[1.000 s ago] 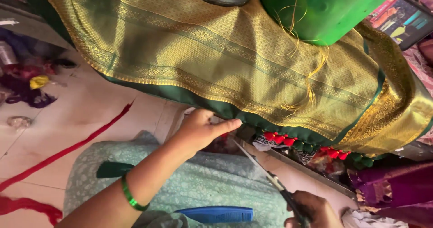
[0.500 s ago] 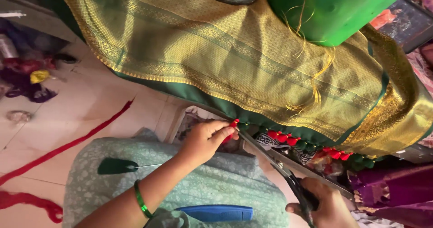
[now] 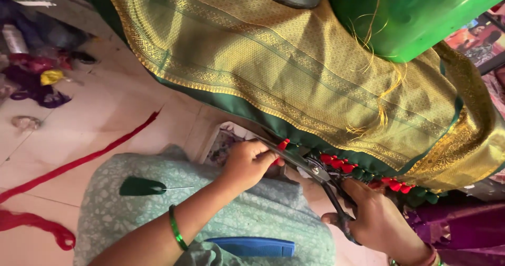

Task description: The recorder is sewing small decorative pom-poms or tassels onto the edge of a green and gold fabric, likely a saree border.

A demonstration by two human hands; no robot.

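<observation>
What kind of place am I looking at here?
Probably a home tailoring or textile-finishing corner, worked on the floor: a gold and green silk cloth with red and green tassels, scissors in the right hand, thread scraps on the tiled floor.

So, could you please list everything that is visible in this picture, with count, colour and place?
Draped cloth: one, gold weave with dark green border, hanging across the top and right.
Tassels: one row, red and green, along the cloth's lower edge.
Scissors: one pair, dark metal, at the tassel row.
Green container: one, bright green, top right on the cloth.
Comb: one, blue, on the pale green lap cloth.
Needle with thread tuft: one, dark green, on the lap cloth.
Red strip: one, on the floor, left.
Bangle: one, green, left wrist.
Left hand: pinching the tassel edge.
Right hand: holding the scissors.
</observation>
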